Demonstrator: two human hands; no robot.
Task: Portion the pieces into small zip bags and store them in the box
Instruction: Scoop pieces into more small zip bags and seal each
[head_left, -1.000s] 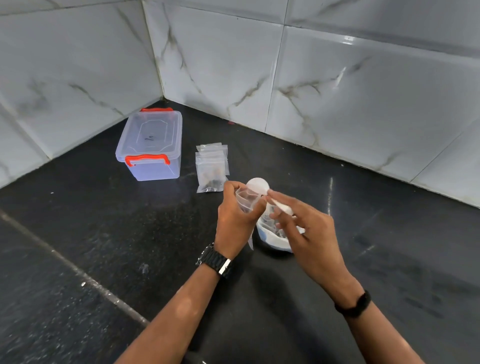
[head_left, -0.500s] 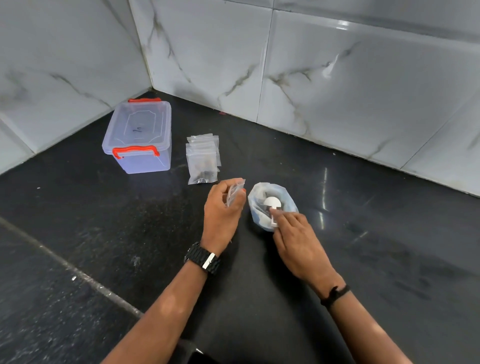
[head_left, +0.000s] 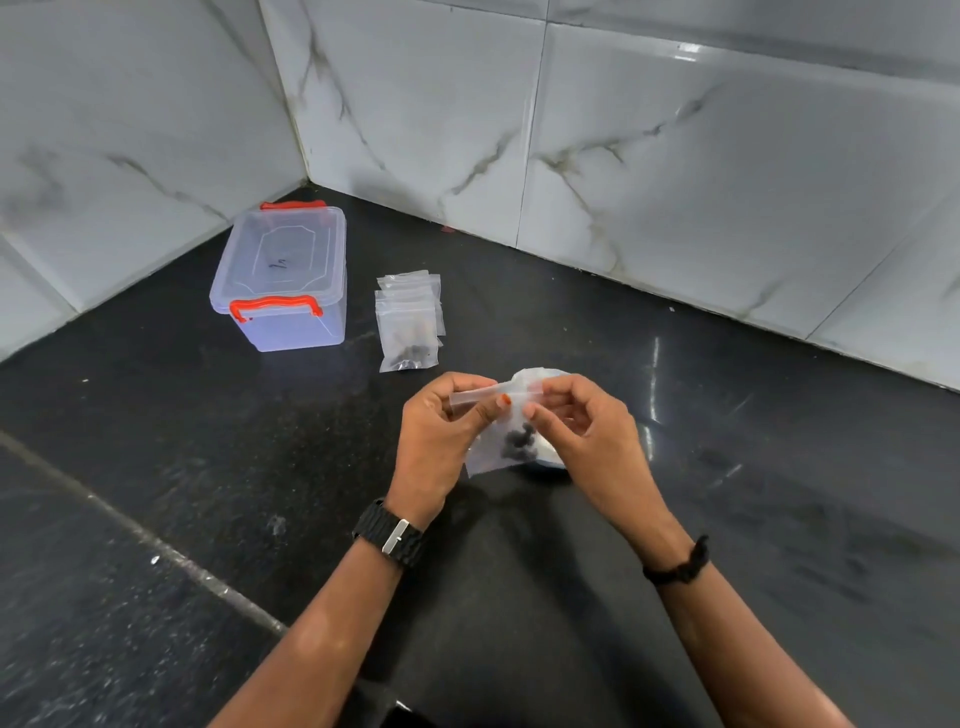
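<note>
Half a second back our right hand was down in the bowl with the scoop, and now it's up at the small zip bag, joining our left hand at the top edge. We've got the bag held in the air just in front of the bowl, left thumb and fingers pinching the left end of the zip strip, right fingertips pinching the right end, both sets of fingers curled in tight around that strip. What can go wrong? If we press unevenly the seal may catch only partway, and those dark pieces could spill onto the black counter, where they'd be hard to spot. Thin, slippery plastic too, so a loose pinch could let it drop. Look at the bag itself: clear, soft, a little crumpled, with a small clump of dark pieces sagging to the bottom, well below the zip. Further back, filled bags lie stacked just beside the box, lid on, red clips down, so we judge that'll need opening first.
</note>
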